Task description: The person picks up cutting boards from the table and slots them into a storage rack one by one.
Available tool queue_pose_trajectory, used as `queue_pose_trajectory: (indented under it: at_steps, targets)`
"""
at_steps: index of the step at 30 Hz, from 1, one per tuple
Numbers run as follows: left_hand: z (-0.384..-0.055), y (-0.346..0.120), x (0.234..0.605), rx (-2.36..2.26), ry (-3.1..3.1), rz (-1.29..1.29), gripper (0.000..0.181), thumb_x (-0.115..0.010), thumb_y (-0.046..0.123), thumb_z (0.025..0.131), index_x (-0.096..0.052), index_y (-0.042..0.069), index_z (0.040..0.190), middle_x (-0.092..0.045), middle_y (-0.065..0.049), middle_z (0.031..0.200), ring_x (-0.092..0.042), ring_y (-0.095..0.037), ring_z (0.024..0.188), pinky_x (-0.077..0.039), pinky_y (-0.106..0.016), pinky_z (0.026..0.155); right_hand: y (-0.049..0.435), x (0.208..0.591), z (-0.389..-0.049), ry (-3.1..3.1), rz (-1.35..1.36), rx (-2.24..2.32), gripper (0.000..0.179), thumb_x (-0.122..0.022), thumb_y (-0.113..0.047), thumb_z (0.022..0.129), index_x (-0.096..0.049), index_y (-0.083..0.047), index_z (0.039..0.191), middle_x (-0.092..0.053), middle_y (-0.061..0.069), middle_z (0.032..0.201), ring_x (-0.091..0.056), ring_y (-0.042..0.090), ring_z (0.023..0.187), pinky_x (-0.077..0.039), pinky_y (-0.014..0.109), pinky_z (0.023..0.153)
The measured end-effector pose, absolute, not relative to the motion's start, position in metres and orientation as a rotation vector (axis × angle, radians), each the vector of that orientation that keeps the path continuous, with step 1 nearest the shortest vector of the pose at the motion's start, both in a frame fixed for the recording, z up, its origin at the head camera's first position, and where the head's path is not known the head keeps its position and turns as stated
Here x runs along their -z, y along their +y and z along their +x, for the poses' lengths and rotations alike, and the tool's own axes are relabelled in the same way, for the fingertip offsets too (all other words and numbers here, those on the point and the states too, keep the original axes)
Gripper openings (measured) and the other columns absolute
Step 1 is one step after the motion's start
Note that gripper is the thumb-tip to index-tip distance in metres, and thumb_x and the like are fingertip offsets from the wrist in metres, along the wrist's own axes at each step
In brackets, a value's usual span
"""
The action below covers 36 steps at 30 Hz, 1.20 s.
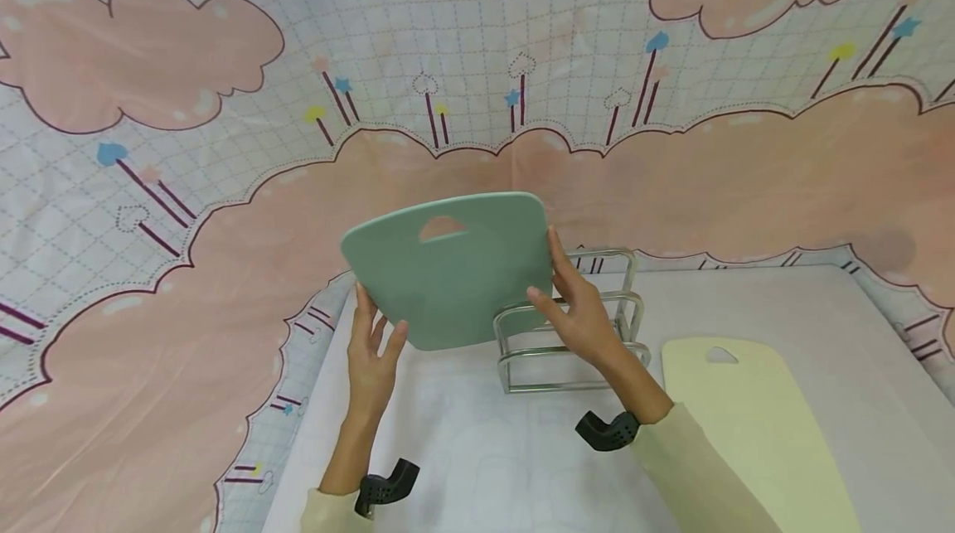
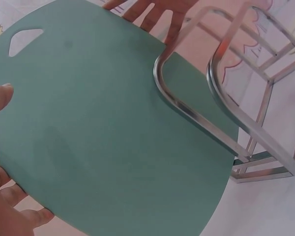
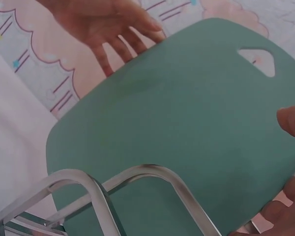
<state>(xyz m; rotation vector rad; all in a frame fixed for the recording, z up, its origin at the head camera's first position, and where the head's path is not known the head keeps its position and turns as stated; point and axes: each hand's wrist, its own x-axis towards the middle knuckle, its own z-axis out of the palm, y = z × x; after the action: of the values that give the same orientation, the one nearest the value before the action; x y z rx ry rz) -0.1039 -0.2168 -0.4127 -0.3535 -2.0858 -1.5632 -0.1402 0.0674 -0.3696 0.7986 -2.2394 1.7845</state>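
Note:
A green cutting board (image 1: 448,284) with a cut-out handle slot stands tilted, its slotted edge up. My left hand (image 1: 373,371) grips its left edge, thumb on the near face and fingers behind. At the opposite edge, my right hand (image 1: 585,317) holds it the same way, the thumb over the front hoop of a metal rack (image 1: 552,388). The board's lower right corner sits behind that front hoop, between the rack's bars. In the left wrist view the hoop (image 2: 199,118) crosses in front of the board's face.
A pale yellow cutting board (image 1: 746,425) lies flat on the white table (image 1: 477,458), right of the rack and partly under the right sleeve (image 1: 701,467). A patterned cloth (image 1: 477,60) with clouds hangs behind the table and down its left side.

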Motion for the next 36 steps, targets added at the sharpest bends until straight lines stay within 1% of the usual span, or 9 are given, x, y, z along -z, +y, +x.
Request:
queue_pose_trajectory:
  at_steps: [2, 4, 6, 10, 14, 19, 26, 30, 36]
  targets:
    - [-0.106, -0.216, 0.415, 1.565, -2.088, -0.356, 0.085, -0.057, -0.009, 0.089, -0.007, 0.013, 0.154, -0.013, -0.008, 0.158, -0.021, -0.025, 0.142, -0.025, -0.054, 0.108, 0.069, 0.369, -0.140, -2.236, 0.791, -1.786, 0.075, -0.053, 0.000, 0.094, -0.007, -0.005, 0.153, -0.009, 0.014, 0.157, -0.022, 0.034, 0.140, -0.028, 0.053, 0.107]
    - [-0.107, -0.214, 0.415, 1.558, -2.086, -0.369, 0.085, -0.057, -0.010, 0.088, -0.008, 0.012, 0.154, -0.014, -0.008, 0.158, -0.021, -0.026, 0.141, -0.025, -0.055, 0.108, 0.071, 0.369, -0.140, -2.239, 0.778, -1.788, 0.075, -0.053, 0.000, 0.094, -0.007, -0.005, 0.153, -0.009, 0.014, 0.157, -0.023, 0.035, 0.139, -0.029, 0.053, 0.106]
    - [-0.106, -0.210, 0.411, 1.561, -2.076, -0.384, 0.084, -0.057, -0.010, 0.088, -0.008, 0.008, 0.154, -0.015, -0.010, 0.158, -0.021, -0.028, 0.141, -0.024, -0.057, 0.107, 0.073, 0.369, -0.139, -2.242, 0.767, -1.791, 0.075, -0.053, 0.000, 0.095, -0.007, -0.006, 0.153, -0.009, 0.013, 0.157, -0.023, 0.035, 0.139, -0.029, 0.054, 0.106]
    - [-0.101, -0.202, 0.398, 1.552, -2.082, -0.398, 0.080, -0.057, -0.010, 0.088, -0.008, -0.001, 0.151, -0.014, -0.018, 0.156, -0.020, -0.035, 0.140, -0.024, -0.060, 0.105, 0.076, 0.369, -0.138, -2.238, 0.758, -1.792, 0.076, -0.053, 0.001, 0.094, -0.006, -0.006, 0.153, -0.009, 0.013, 0.157, -0.025, 0.035, 0.138, -0.030, 0.054, 0.106]
    - [-0.097, -0.195, 0.389, 1.534, -2.117, -0.373, 0.079, -0.056, -0.011, 0.088, -0.007, -0.006, 0.150, -0.013, -0.022, 0.155, -0.020, -0.038, 0.140, -0.024, -0.059, 0.106, 0.078, 0.369, -0.138, -2.234, 0.759, -1.796, 0.075, -0.052, 0.002, 0.094, -0.005, -0.005, 0.153, -0.008, 0.014, 0.157, -0.026, 0.038, 0.138, -0.030, 0.056, 0.105]
    - [-0.097, -0.190, 0.386, 1.533, -2.134, -0.360, 0.079, -0.056, -0.012, 0.087, -0.007, -0.007, 0.149, -0.013, -0.023, 0.155, -0.019, -0.038, 0.140, -0.024, -0.058, 0.107, 0.082, 0.369, -0.137, -2.247, 0.737, -1.790, 0.075, -0.052, 0.001, 0.094, -0.005, -0.005, 0.153, -0.007, 0.012, 0.157, -0.026, 0.039, 0.137, -0.031, 0.056, 0.105]
    - [-0.100, -0.187, 0.388, 1.562, -2.121, -0.372, 0.080, -0.056, -0.011, 0.087, -0.008, -0.004, 0.150, -0.016, -0.022, 0.155, -0.020, -0.037, 0.140, -0.025, -0.059, 0.106, 0.087, 0.369, -0.137, -2.270, 0.712, -1.771, 0.075, -0.052, 0.000, 0.095, -0.005, -0.006, 0.154, -0.007, 0.011, 0.158, -0.024, 0.038, 0.138, -0.030, 0.054, 0.106]
    - [-0.100, -0.185, 0.389, 1.569, -2.130, -0.377, 0.080, -0.056, -0.012, 0.087, -0.008, -0.003, 0.151, -0.016, -0.021, 0.155, -0.020, -0.035, 0.140, -0.026, -0.057, 0.107, 0.089, 0.368, -0.136, -2.287, 0.691, -1.762, 0.076, -0.052, -0.001, 0.095, -0.005, -0.008, 0.154, -0.007, 0.012, 0.158, -0.024, 0.038, 0.138, -0.030, 0.052, 0.107]
    - [-0.101, -0.181, 0.387, 1.563, -2.158, -0.352, 0.079, -0.056, -0.008, 0.088, -0.008, -0.003, 0.151, -0.013, -0.019, 0.156, -0.018, -0.033, 0.142, -0.025, -0.054, 0.108, 0.092, 0.367, -0.136, -2.285, 0.678, -1.764, 0.077, -0.054, -0.002, 0.094, -0.005, -0.008, 0.154, -0.008, 0.013, 0.157, -0.026, 0.039, 0.137, -0.030, 0.053, 0.106]
